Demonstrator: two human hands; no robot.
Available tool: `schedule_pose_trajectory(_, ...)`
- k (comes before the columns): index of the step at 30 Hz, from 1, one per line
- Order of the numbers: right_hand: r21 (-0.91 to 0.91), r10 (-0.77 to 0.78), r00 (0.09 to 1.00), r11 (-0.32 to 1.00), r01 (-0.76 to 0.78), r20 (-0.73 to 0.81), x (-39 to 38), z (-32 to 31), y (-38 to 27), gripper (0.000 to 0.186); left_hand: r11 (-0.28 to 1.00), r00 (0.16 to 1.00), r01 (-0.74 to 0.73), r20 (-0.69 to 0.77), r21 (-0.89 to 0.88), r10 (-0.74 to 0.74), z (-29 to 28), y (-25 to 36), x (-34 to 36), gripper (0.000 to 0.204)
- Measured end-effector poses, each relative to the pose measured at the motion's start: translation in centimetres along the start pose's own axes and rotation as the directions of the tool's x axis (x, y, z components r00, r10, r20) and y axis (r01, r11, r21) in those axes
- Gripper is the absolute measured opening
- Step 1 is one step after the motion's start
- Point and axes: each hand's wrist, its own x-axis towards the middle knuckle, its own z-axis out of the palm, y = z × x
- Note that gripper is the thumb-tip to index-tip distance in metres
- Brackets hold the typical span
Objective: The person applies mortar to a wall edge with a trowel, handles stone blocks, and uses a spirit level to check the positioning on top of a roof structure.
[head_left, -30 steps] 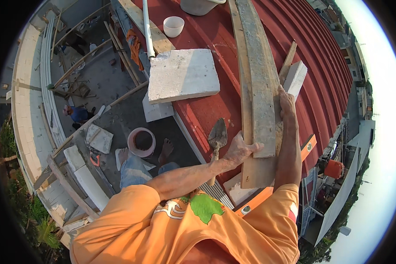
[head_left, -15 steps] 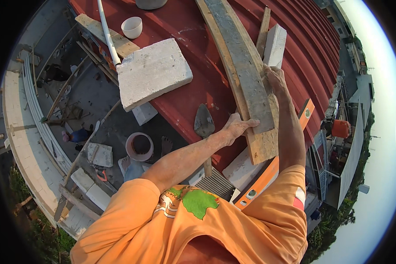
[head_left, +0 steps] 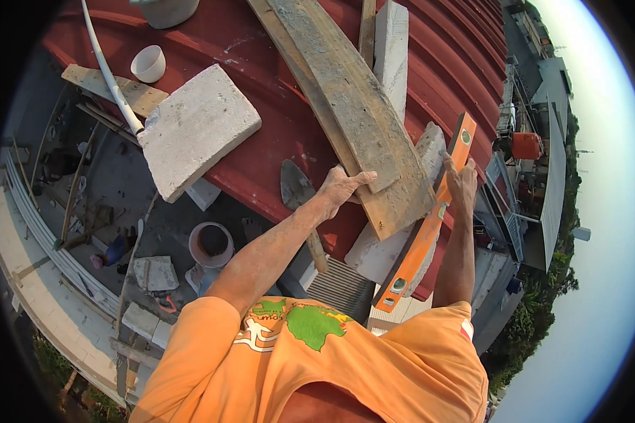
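Rough wooden planks (head_left: 360,106), slim orange level (head_left: 420,245)

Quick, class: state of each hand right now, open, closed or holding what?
Left hand: closed, holding the stacked boards.
Right hand: closed, holding the orange level.

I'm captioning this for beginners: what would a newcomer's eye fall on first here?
Probably the bright orange spirit level, slanting right of centre, with the right hand on its upper part. Next, the long, stained wooden boards at upper middle, their near end in the left hand, over the ridged red roof. Left of them, a big pale block sits at the roof's edge.
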Motion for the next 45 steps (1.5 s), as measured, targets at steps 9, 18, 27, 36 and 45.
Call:
schedule_pose_trajectory(9,0.211,0.163,0.979,0.959,-0.187,0.125,-1.8,2.2,3.7,0.062,0.994,0.99,0.031,-0.142,0.109,-0.016,-4.4,2.4,-5.1,0.098)
schedule_pose_trajectory(18,0.105,0.186,0.976,0.975,-0.198,0.114,0.0,4.0,6.1,0.054,0.978,0.848,-0.206,-0.491,0.039,0.198,-11.8,1.3,-14.2,0.077)
schedule_pose_trajectory(27,0.011,0.23,0.972,0.973,-0.23,-0.044,-2.5,2.1,1.6,0.064,0.94,0.442,-0.34,-0.876,0.037,0.194,-25.2,2.8,-24.6,0.1)
schedule_pose_trajectory(36,-0.028,0.379,0.912,0.921,-0.388,-0.159,-2.7,-0.4,5.1,0.073,0.942,0.662,-0.337,-0.709,0.008,0.243,-29.8,7.0,-18.7,0.085)
schedule_pose_trajectory(45,0.332,0.331,0.939,0.9,-0.283,-0.096,-3.5,-3.9,9.5,0.059,0.954,0.82,-0.273,-0.547,-0.121,0.165,-33.8,6.9,-17.9,0.072)
